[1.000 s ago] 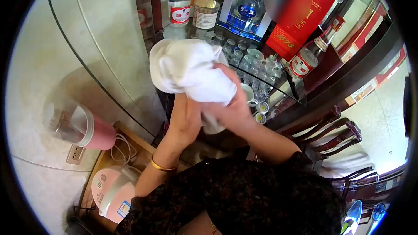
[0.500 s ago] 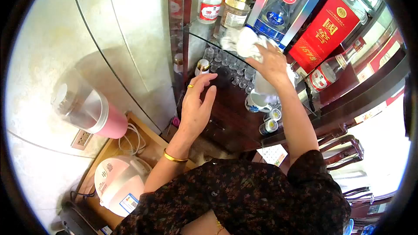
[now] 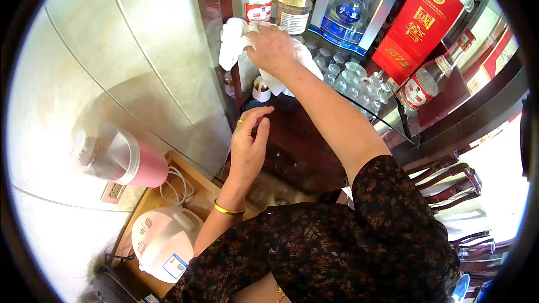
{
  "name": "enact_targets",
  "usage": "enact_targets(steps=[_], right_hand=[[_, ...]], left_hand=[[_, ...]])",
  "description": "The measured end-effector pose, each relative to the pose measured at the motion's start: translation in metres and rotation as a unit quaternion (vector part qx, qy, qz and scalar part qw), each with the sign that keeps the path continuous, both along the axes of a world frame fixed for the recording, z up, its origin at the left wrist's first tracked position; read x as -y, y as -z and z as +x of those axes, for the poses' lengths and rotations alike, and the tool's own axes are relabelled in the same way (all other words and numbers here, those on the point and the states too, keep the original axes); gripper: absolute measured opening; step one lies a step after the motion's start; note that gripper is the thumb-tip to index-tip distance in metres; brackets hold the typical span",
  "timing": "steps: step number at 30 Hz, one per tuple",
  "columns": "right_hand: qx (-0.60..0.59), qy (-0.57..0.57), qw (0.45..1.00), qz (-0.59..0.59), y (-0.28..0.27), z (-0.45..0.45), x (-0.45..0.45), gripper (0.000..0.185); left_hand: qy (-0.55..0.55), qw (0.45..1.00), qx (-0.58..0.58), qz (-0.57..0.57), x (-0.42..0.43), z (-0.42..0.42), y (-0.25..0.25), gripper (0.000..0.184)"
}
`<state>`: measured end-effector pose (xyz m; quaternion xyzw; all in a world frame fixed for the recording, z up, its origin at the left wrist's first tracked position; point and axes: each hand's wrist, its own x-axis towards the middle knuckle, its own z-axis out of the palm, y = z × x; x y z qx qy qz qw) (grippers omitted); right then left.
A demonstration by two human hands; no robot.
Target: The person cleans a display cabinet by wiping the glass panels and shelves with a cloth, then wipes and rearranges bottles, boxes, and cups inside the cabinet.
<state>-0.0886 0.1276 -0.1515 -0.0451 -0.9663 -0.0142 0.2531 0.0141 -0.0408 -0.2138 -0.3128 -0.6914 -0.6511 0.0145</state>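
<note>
My right hand (image 3: pixel 272 49) presses a white cloth (image 3: pixel 233 45) against the left front part of the glass shelf (image 3: pixel 365 106), beside the dark cabinet post. Its fingers are bent over the bunched cloth, which hangs down over the shelf's edge. Just behind it stand a clear bottle with a red and white label (image 3: pixel 258 0) and a round lidded tub (image 3: pixel 293 15). Lower down, in front of the cabinet, my left hand (image 3: pixel 250 143) hangs in the air with loosely bent fingers apart and nothing in it. A small white container (image 3: pixel 261 90) is below the shelf.
Several small glasses (image 3: pixel 356 81), a blue boxed bottle (image 3: pixel 351 8), a red box (image 3: pixel 421 25) and a tilted bottle (image 3: pixel 421 87) stand to the right. At lower left are a pink container (image 3: pixel 147 165), a rice cooker (image 3: pixel 165 241) and a wooden stand (image 3: pixel 196 177). Chairs are at right.
Both hands were together at the cloth, then parted. My right hand has since moved left with the cloth along the shelf to the post. My left hand stays low and empty.
</note>
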Motion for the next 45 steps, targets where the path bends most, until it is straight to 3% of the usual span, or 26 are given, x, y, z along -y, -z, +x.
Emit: enact_targets(steps=[2, 4, 6, 7, 8, 10, 13, 14, 16, 19, 20, 22, 26, 27, 28, 30, 32, 34, 35, 36, 37, 38, 39, 40, 44, 45], right_hand=[[-0.033, -0.063, 0.997, 0.000, 0.005, 0.011, -0.007, 0.034], [-0.024, -0.045, 0.999, -0.016, 0.002, 0.037, -0.011, 0.034], [-0.015, -0.025, 0.999, -0.019, 0.002, 0.063, -0.024, 0.035], [-0.090, -0.045, 0.994, 0.043, 0.014, 0.075, -0.039, 0.036], [-0.084, -0.047, 0.994, 0.040, 0.012, 0.093, -0.045, 0.037], [-0.016, 0.019, 1.000, 0.005, -0.009, 0.129, -0.039, 0.037], [-0.059, 0.023, 0.998, 0.000, -0.002, 0.161, -0.041, 0.036], [-0.093, 0.029, 0.994, -0.051, -0.004, 0.176, -0.028, 0.036], [-0.155, -0.030, 0.976, -0.152, 0.006, 0.197, -0.002, 0.035], [-0.129, -0.060, 0.966, -0.215, 0.057, 0.213, 0.025, 0.039], [-0.096, -0.042, 0.966, -0.238, 0.073, 0.217, 0.032, 0.040], [-0.040, -0.044, 0.943, -0.327, 0.114, 0.226, 0.033, 0.054], [-0.003, -0.057, 0.922, -0.383, 0.138, 0.238, 0.030, 0.058], [-0.054, -0.058, 0.911, -0.405, 0.150, 0.238, 0.020, 0.057], [-0.105, -0.057, 0.897, -0.426, 0.164, 0.240, 0.012, 0.055], [-0.107, -0.003, 0.919, -0.380, 0.189, 0.248, -0.006, 0.045], [0.022, 0.110, 0.841, -0.529, 0.212, 0.258, -0.025, 0.027], [0.026, 0.124, 0.841, -0.525, 0.235, 0.272, -0.031, 0.022], [0.030, 0.133, 0.846, -0.516, 0.243, 0.277, -0.031, 0.017], [0.030, 0.139, 0.842, -0.520, 0.248, 0.281, -0.032, 0.017], [0.070, 0.147, 0.820, -0.549, 0.253, 0.285, -0.031, 0.016], [0.110, 0.153, 0.795, -0.577, 0.257, 0.288, -0.032, 0.016], [0.102, 0.130, 0.806, -0.568, 0.265, 0.289, -0.033, 0.017], [0.104, 0.134, 0.804, -0.570, 0.270, 0.290, -0.038, 0.017], [0.032, 0.160, 0.782, -0.601, 0.276, 0.278, -0.060, 0.019], [-0.009, 0.186, 0.742, -0.645, 0.270, 0.271, -0.066, 0.021]], left_hand=[[0.003, 1.000, 0.029, -0.002, 0.000, 0.000, 0.001, 0.019], [0.008, 0.998, 0.060, -0.003, -0.001, -0.003, 0.003, 0.019], [0.006, 0.999, 0.023, 0.038, -0.004, -0.007, 0.010, 0.018], [0.015, 0.999, 0.020, 0.048, -0.006, -0.008, 0.009, 0.018], [0.009, 0.998, 0.000, 0.057, -0.008, -0.011, 0.012, 0.018], [0.025, 0.994, 0.061, 0.089, -0.014, -0.009, 0.011, 0.019], [0.079, 0.975, 0.150, 0.143, -0.024, -0.004, 0.019, 0.020], [0.140, 0.969, 0.181, 0.095, -0.027, -0.002, 0.023, 0.033], [0.250, 0.906, 0.326, 0.103, -0.035, 0.020, 0.024, 0.054], [0.473, 0.724, 0.445, 0.233, -0.056, 0.038, 0.062, 0.071], [0.443, 0.698, 0.505, 0.248, -0.059, 0.043, 0.073, 0.065], [0.328, 0.710, 0.555, 0.283, -0.067, 0.045, 0.097, 0.057], [0.319, 0.619, 0.652, 0.301, -0.071, 0.034, 0.133, 0.043], [0.325, 0.658, 0.618, 0.282, -0.074, 0.029, 0.144, 0.044], [0.254, 0.696, 0.630, 0.232, -0.074, 0.025, 0.127, 0.042], [0.232, 0.740, 0.585, 0.236, -0.083, 0.003, 0.133, 0.041], [0.154, 0.787, 0.556, 0.218, -0.092, -0.017, 0.135, 0.040], [0.159, 0.893, 0.379, 0.185, -0.102, -0.045, 0.175, 0.048], [0.161, 0.892, 0.383, 0.179, -0.108, -0.067, 0.202, 0.048], [0.083, 0.954, 0.289, -0.006, -0.114, -0.089, 0.230, 0.058], [0.003, 0.966, 0.179, -0.189, -0.119, -0.098, 0.247, 0.068], [0.006, 0.964, 0.182, -0.193, -0.122, -0.096, 0.254, 0.068], [-0.034, 0.935, 0.045, -0.349, -0.124, -0.093, 0.260, 0.074], [-0.072, 0.865, -0.096, -0.488, -0.127, -0.091, 0.264, 0.081], [0.007, 0.831, -0.111, -0.546, -0.153, -0.074, 0.279, 0.072], [0.030, 0.807, -0.144, -0.573, -0.154, -0.059, 0.271, 0.065]])
